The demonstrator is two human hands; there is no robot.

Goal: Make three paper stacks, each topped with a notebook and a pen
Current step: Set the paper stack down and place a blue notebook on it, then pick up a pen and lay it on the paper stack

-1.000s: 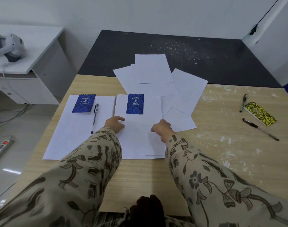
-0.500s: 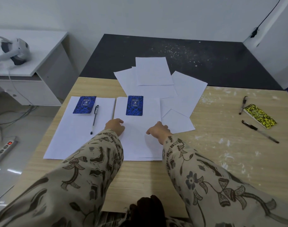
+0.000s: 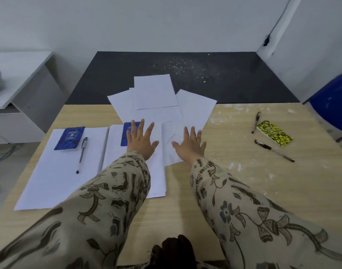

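White walls [image 3: 166, 22], a dark mat [image 3: 234, 82], a white desk [image 3: 16, 78] at left.

Single view: head-worn, wide-angle. Sited above the near edge of the wooden table [image 3: 253, 191]; faces forward and down. Close range: patterned sleeves [image 3: 108, 200] across the lower frame, left hand [image 3: 142, 141] and right hand [image 3: 188, 147] at centre. Reaches past the far edge to a dark surface [image 3: 214, 80] and white wall [image 3: 166, 22].

In front of me is a light wooden table [image 3: 244, 191] with white specks. A left stack of white paper [image 3: 55, 181] lies just beside a middle stack of white paper [image 3: 157, 177]. Loose white sheets [image 3: 154, 92] hang over the far edge. On my right, a yellow-and-black notebook [image 3: 274, 133] lies between a far black pen [image 3: 256, 122] and a near black pen [image 3: 274, 150].
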